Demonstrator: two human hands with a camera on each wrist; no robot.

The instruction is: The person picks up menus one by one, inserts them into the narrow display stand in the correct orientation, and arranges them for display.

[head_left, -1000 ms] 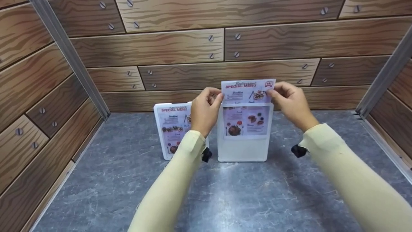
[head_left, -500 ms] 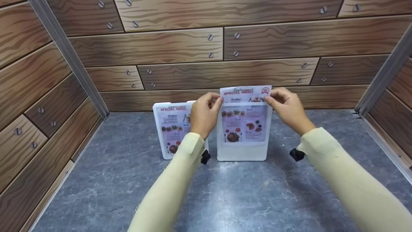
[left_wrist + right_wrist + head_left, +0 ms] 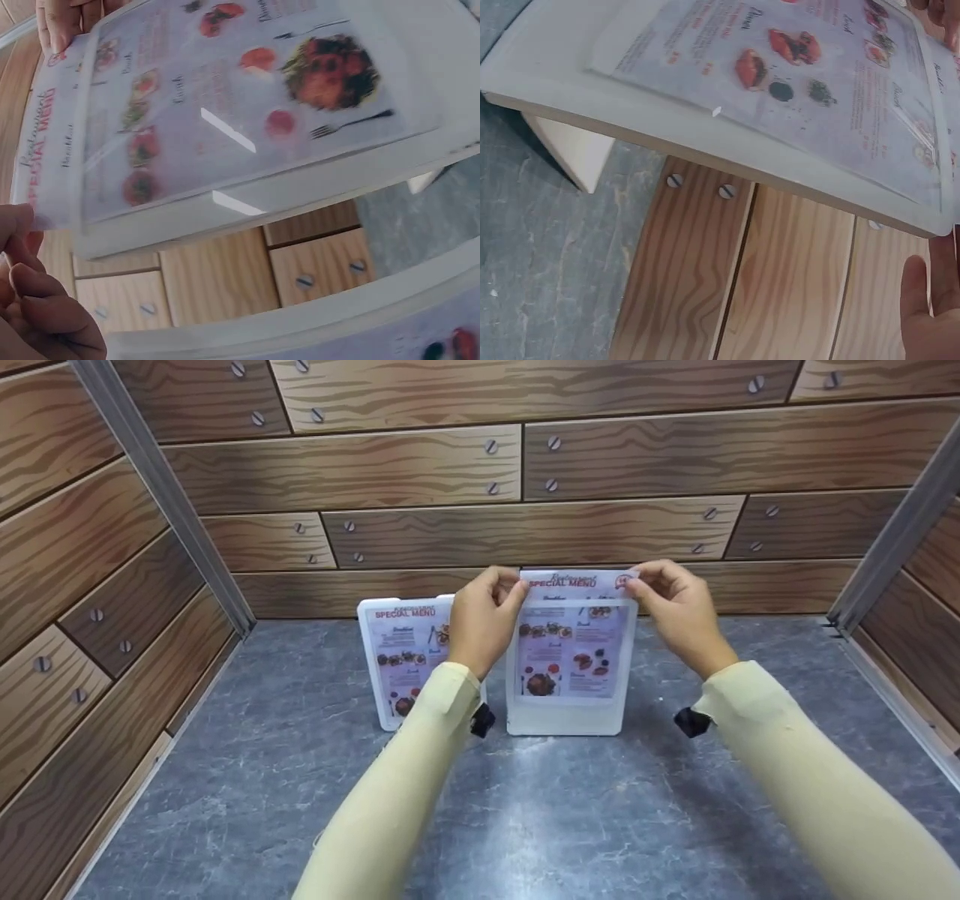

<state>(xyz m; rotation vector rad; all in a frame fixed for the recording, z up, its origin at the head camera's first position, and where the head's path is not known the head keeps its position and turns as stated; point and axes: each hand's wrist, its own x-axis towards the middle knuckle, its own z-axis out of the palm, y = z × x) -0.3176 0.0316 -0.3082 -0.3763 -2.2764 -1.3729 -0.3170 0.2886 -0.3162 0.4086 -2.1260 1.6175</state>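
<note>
A printed menu sheet [image 3: 562,583] stands partly inside the clear front of a white upright menu holder [image 3: 565,717]. Its top strip, reading "Special Menu", sticks up above the holder's top edge, and a white band shows below its lower edge. My left hand [image 3: 484,619] pinches the sheet's upper left edge between thumb and fingers. At the upper right corner my right hand [image 3: 681,611] pinches it likewise. In the left wrist view the sheet [image 3: 46,150] lies behind the glossy cover, and the right wrist view shows a support leg [image 3: 574,150] behind the holder.
To the left stands a second white holder [image 3: 369,660] with a similar menu in it, partly hidden by my left hand and sleeve. Both are on a grey marbled tabletop [image 3: 262,780]. Wood-patterned walls [image 3: 420,472] rise at the back and sides.
The menu sheet has slid down into the holder, so less of it shows above the top edge. Both hands have kept their pinch on it. The holders have stayed in place.
</note>
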